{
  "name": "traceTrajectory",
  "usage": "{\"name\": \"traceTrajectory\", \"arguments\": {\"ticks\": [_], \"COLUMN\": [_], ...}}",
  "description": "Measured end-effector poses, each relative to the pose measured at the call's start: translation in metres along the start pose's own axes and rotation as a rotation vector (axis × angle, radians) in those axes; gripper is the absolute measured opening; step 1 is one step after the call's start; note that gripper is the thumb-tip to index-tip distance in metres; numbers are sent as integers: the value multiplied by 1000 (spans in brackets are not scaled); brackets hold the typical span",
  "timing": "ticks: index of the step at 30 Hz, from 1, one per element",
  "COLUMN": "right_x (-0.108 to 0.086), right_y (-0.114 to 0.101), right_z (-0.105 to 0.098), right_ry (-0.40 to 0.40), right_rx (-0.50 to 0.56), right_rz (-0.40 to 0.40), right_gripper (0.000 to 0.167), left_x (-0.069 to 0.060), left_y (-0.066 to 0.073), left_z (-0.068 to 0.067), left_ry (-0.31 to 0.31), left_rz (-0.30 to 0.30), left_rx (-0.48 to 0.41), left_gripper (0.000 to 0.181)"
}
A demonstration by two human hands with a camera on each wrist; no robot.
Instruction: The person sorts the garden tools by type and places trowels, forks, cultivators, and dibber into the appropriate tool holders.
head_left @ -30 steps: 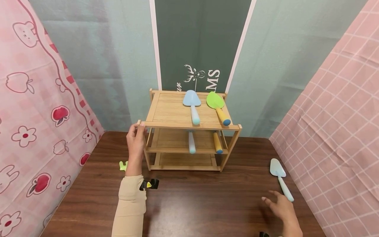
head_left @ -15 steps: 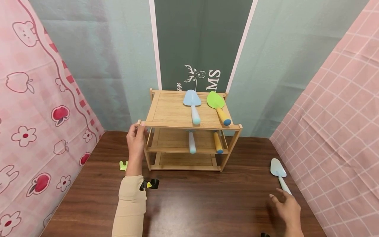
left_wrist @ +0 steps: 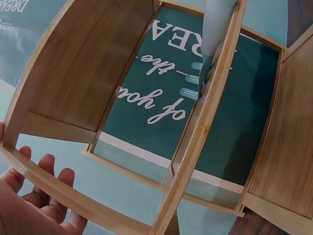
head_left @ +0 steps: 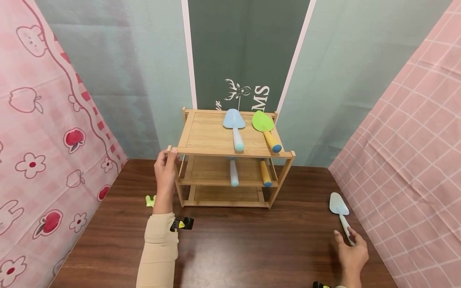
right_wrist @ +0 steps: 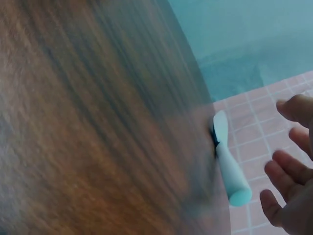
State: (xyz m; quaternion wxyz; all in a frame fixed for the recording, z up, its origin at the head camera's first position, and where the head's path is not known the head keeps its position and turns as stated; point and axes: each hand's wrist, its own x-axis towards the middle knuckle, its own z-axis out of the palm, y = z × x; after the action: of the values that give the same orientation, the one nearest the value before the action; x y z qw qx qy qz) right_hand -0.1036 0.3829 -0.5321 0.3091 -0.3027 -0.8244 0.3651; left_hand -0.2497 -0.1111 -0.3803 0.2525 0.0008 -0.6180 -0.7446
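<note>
Your left hand [head_left: 165, 172] holds the front left corner of the light wooden three-tier rack [head_left: 205, 136], thumb over the top rail and fingers bent behind it; likely a steadying hold, since an upper corner gives good control over a light frame. Your right hand [head_left: 353, 254] is down at the right side of the dark wood-grain table [head_left: 234, 236], beside the pale blue trowel with a whitish handle [head_left: 337, 204]. Thumb and fingers are spread apart on either side of the handle's near end, and the right wrist view shows a gap between fingertips and handle — nothing is clasped there. That trowel lies near the pink gridded cloth [head_left: 407, 180], blade away from you, handle towards you, which seems to suit a reach from your side. The rack repeats the pattern: on the top shelf, the light blue trowel with a pale handle [head_left: 235, 132] and the lime green trowel with a yellow handle [head_left: 265, 130] both point their handles to the front, presumably so each grip comes first to hand. On the middle shelf, a pale handle with an aqua end [head_left: 234, 174] and a yellow handle with a blue end [head_left: 265, 174] reach the front rail — their blades hidden by the shelf above. A small lime green piece [head_left: 149, 201] lies beside your left forearm, partly covered; its full shape you cannot tell.
</note>
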Motion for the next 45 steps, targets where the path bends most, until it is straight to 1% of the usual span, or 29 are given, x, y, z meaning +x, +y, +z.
{"name": "traceTrajectory", "arguments": {"ticks": [2,4,8,12,20,24,28,31,34,39,41,45], "right_x": [1,2,5,7,12,15,20,24,26,31,32,35], "right_y": [4,7,10,14,25,27,31,34,36,40,42,45], "right_z": [0,-2,-5,-7,-10,-11,-10,-9,-8,-8,-7,-5], "right_ry": [28,26,-7,-45,-89,-137,-181,-199,-216,-241,-241,-248], "right_rx": [10,9,8,19,85,101,72,36,-8,-86,-102,-107], "right_rz": [-1,17,71,122,219,259,292,306,309,293,300,351], "right_gripper": [44,48,56,64,84,94,100,102,101,93,88,87], "left_x": [2,2,3,3,2,1,-3,-7,-9,-9,-9,-10], "left_y": [-5,-6,-6,-6,-6,-3,9,18,22,22,22,22], "left_z": [0,0,1,2,1,0,2,4,5,6,6,6], "left_ry": [4,15,41,48,24,8,-2,-7,-7,-4,-3,0], "left_rz": [5,11,24,27,3,1,7,8,7,6,5,1], "left_rx": [-3,-1,-15,-27,-11,-19,-14,-2,-3,-8,-7,-7], "left_gripper": [35,33,23,17,25,23,22,26,27,21,22,24]}}
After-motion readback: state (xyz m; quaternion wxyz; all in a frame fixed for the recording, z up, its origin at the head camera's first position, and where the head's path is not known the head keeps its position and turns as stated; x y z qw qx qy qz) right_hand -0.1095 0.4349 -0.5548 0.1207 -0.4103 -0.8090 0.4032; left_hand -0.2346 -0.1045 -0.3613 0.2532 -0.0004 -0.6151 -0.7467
